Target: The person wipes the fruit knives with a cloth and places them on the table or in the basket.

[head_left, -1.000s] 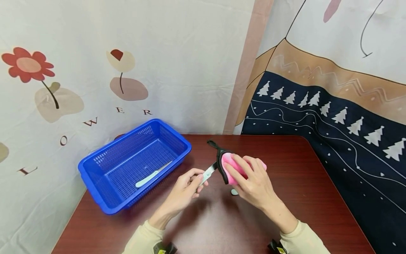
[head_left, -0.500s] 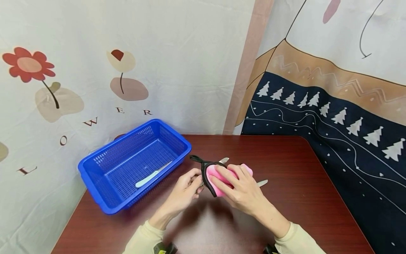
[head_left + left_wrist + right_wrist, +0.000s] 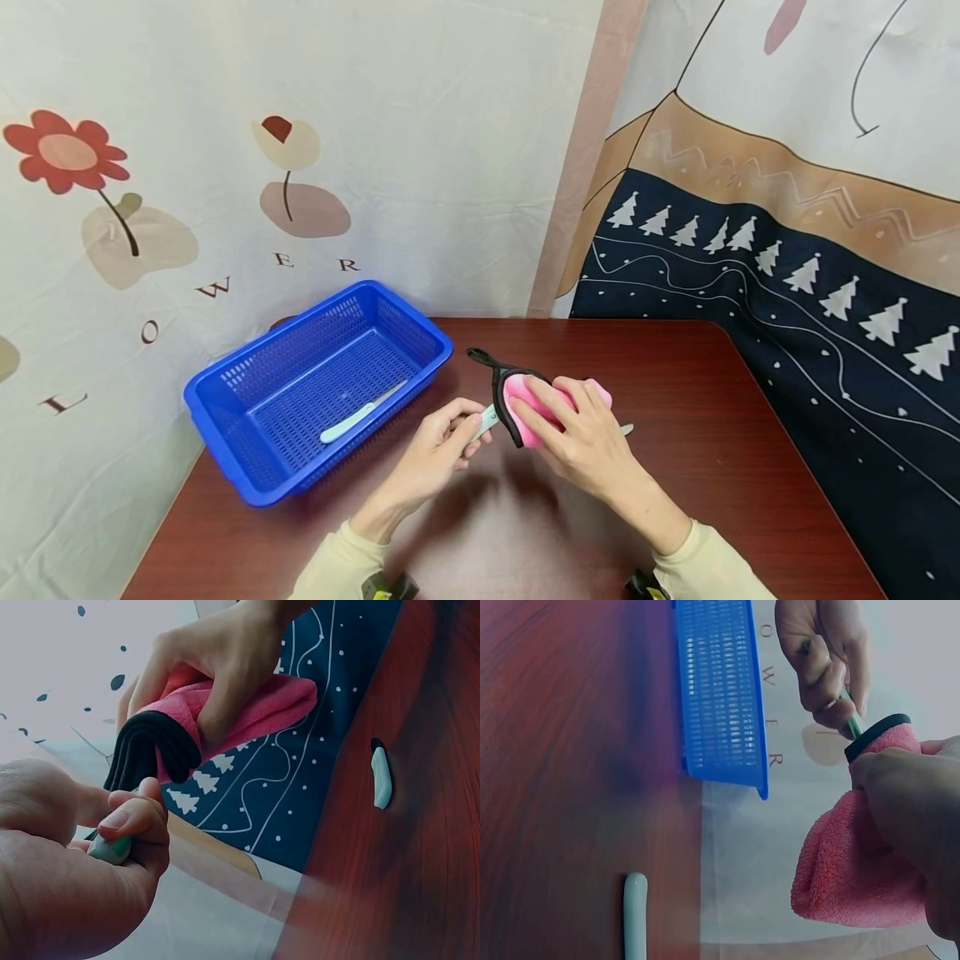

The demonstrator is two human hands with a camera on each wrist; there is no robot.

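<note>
My left hand (image 3: 435, 437) grips the pale green handle of a knife (image 3: 488, 418) in the head view. The handle end also shows between its fingers in the left wrist view. My right hand (image 3: 592, 433) holds a folded pink cloth (image 3: 262, 712) with black edging, wrapped around the knife's blade, which is hidden inside. A black loop (image 3: 480, 356) sticks out from the cloth's corner. Both hands are raised above the table. Below them lies a second pale green handle (image 3: 382, 778), with a dark part at one end in the left wrist view; my right hand partly covers it in the head view.
A blue perforated basket (image 3: 225, 454) stands on the table left of my hands. Inside it lies a knife (image 3: 348, 422) with a pale handle and a thin blade. The red-brown table (image 3: 750, 500) ends at patterned curtains behind and to the right.
My right hand first slid the cloth left along the blade to the knife's handle, then moved partly back right, baring some of the handle. My left hand stays in place.
</note>
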